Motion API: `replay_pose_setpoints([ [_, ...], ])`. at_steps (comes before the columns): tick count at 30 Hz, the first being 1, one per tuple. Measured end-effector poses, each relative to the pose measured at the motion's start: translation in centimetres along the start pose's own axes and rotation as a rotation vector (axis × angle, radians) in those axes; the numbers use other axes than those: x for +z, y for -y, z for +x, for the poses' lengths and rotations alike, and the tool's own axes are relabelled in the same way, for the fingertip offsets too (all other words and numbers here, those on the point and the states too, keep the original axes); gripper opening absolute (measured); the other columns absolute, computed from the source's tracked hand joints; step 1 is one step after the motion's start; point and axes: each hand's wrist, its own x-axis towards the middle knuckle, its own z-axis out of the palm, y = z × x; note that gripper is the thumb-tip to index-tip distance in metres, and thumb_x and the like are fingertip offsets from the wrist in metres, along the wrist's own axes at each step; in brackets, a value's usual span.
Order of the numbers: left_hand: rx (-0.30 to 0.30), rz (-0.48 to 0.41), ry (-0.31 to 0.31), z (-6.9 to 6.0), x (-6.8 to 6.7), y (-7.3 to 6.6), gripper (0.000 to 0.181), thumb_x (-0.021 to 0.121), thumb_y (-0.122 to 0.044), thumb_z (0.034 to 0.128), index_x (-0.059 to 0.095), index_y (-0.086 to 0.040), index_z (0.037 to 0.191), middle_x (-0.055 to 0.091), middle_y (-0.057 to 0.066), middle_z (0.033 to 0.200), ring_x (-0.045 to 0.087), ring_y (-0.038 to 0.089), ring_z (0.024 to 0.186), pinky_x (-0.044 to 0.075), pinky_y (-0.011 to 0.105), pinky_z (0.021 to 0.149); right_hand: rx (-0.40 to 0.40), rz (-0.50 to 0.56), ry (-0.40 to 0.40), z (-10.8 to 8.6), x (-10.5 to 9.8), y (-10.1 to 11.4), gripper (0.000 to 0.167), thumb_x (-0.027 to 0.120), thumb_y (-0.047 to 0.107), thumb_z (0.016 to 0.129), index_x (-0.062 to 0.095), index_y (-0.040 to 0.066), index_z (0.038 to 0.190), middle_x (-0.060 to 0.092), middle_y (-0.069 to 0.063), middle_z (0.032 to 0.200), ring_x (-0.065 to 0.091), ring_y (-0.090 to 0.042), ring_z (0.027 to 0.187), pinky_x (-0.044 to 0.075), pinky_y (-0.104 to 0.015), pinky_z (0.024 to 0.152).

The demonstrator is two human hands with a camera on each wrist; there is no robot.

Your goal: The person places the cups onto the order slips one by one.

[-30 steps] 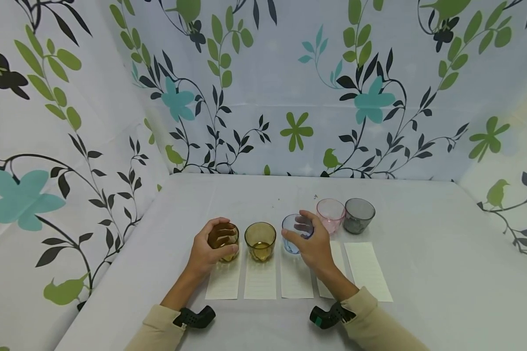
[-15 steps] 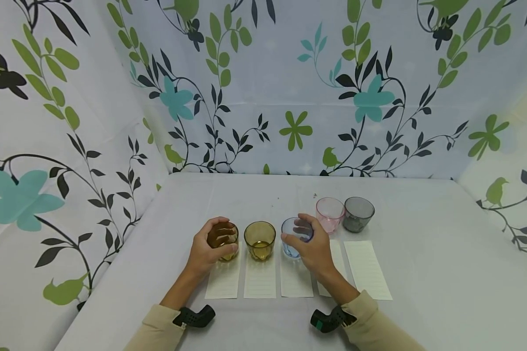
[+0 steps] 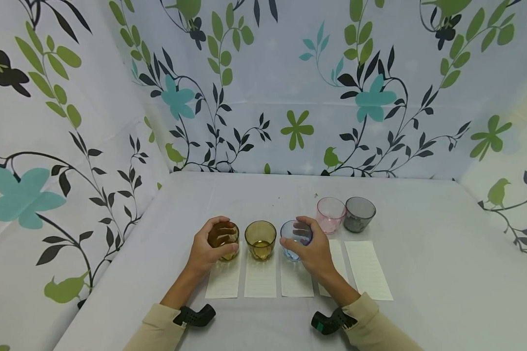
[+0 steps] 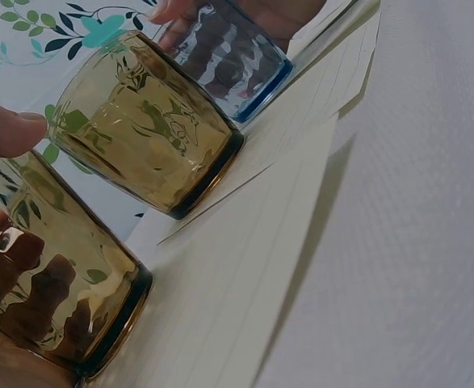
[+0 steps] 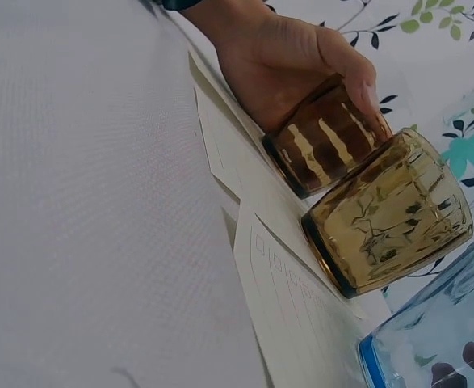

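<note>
A person's left hand (image 3: pixel 204 249) curls partway around a brown glass tumbler (image 3: pixel 234 237), beside an amber glass tumbler (image 3: pixel 260 240) standing on a cream lined paper strip (image 3: pixel 261 282). The right hand (image 3: pixel 317 252) likewise grips a blue glass tumbler (image 3: pixel 291 231), its base apparently on another strip, near a pink glass tumbler (image 3: pixel 331 215) and a grey glass tumbler (image 3: pixel 359 215).

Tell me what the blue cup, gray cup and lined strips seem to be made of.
The blue cup: probably glossy glass, or perhaps clear plastic; the right hand shows through its wall. The gray cup: likely the same, smoky and see-through. The lined strips: probably matte paper; thin, ruled, with lifted edges.
</note>
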Motion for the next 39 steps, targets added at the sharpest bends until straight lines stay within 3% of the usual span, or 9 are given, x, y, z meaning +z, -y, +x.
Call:
replay_pose_setpoints([
  [6,0.002,-0.003,0.003,-0.2,-0.1,0.0,0.064,0.076,0.005,0.0817,0.049,-0.003,0.139,0.057,0.024,0.130,0.058,0.037,0.119,0.051,0.048,0.102,0.004,-0.027,0.043,0.1,-0.2,-0.2,0.073,0.084,0.024,0.084,0.046,0.007,0.145,0.059,-0.011,0.137,0.057,-0.029,0.127,0.048,-0.050,0.106],
  [12,0.011,0.004,0.009,-0.1,0.0,0.0,0.063,0.076,0.004,0.0825,0.049,-0.004,0.139,0.057,0.024,0.130,0.059,0.036,0.119,0.051,0.048,0.103,0.011,0.018,0.092,0.5,-0.7,-0.1,0.074,0.084,0.023,0.085,0.045,0.008,0.146,0.055,-0.016,0.142,0.054,-0.032,0.130,0.047,-0.052,0.108],
  [18,0.005,0.008,0.001,-0.1,0.0,0.0,0.064,0.077,0.004,0.0820,0.049,-0.004,0.139,0.057,0.023,0.129,0.059,0.035,0.118,0.051,0.048,0.103,-0.011,0.054,0.128,0.9,-1.3,0.2,0.071,0.080,0.017,0.089,0.041,0.002,0.146,0.049,-0.021,0.146,0.047,-0.039,0.137,0.037,-0.054,0.116],
  [22,0.013,0.001,0.002,-0.1,0.0,0.0,0.064,0.077,0.005,0.0820,0.049,-0.004,0.139,0.057,0.024,0.129,0.059,0.036,0.118,0.051,0.048,0.103,-0.027,0.029,0.112,1.1,-2.1,1.0,0.066,0.077,0.019,0.092,0.042,0.004,0.145,0.048,-0.020,0.148,0.045,-0.036,0.139,0.032,-0.056,0.119],
  [39,0.023,-0.006,0.003,-0.1,0.0,0.1,0.064,0.076,0.005,0.0820,0.049,-0.004,0.139,0.057,0.024,0.129,0.059,0.034,0.118,0.052,0.045,0.102,-0.095,-0.147,0.016,1.8,-4.7,3.7,0.069,0.078,0.025,0.091,0.042,0.003,0.145,0.049,-0.016,0.146,0.045,-0.033,0.138,0.045,-0.054,0.106],
])
